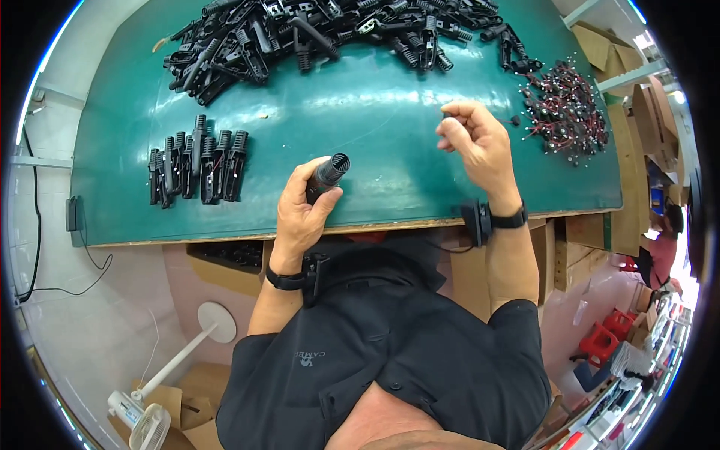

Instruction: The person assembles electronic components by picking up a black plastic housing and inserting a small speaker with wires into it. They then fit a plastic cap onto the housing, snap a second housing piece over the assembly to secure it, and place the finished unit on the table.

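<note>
My left hand (304, 210) is closed round a black plastic housing (330, 174) with a ribbed, spring-like round end that points up and away from me. Above the table, to the right, my right hand (480, 146) is closed in a pinch. A small dark piece (446, 115) shows at its fingertips; its exact kind is too small to make out. Just past that hand lies a small black part with a red wire (514, 121), beside the heap of small wired parts (564, 112).
A large pile of black plastic housings (300, 37) covers the far side of the green table (375, 135). Several similar housings stand in a row (199, 165) at the left. Below are cardboard boxes (232, 274) and a white fan (150, 424). Another person (660, 247) is far right.
</note>
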A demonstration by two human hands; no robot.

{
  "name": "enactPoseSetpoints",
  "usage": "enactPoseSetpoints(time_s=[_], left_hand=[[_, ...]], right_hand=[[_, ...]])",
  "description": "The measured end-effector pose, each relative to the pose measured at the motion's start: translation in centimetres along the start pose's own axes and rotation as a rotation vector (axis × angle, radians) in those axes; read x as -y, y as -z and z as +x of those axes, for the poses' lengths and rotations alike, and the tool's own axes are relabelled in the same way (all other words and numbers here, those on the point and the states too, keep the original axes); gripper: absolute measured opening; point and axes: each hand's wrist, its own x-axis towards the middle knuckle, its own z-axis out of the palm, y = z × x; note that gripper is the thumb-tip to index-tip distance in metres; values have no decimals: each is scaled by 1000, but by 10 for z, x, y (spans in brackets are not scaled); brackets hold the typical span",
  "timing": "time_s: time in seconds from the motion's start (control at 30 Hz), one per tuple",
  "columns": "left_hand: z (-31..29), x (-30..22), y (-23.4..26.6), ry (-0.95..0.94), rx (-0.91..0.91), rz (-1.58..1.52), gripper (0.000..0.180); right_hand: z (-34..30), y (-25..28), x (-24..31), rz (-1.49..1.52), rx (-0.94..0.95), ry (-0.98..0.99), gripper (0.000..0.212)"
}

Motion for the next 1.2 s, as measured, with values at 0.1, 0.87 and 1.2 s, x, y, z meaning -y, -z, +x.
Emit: enactPoseSetpoints(time_s=[0.1, 0.87, 1.2], left_hand=[[2, 6, -2, -53, -6, -132, 49], [11, 13, -21, -168, 67, -113, 51], [11, 17, -26, -180, 77, -110, 52]], right_hand=[[-24, -29, 27, 334, 160, 160, 21], [-38, -43, 7, 200, 454, 429, 23], [-41, -41, 0, 210, 441, 394, 23]])
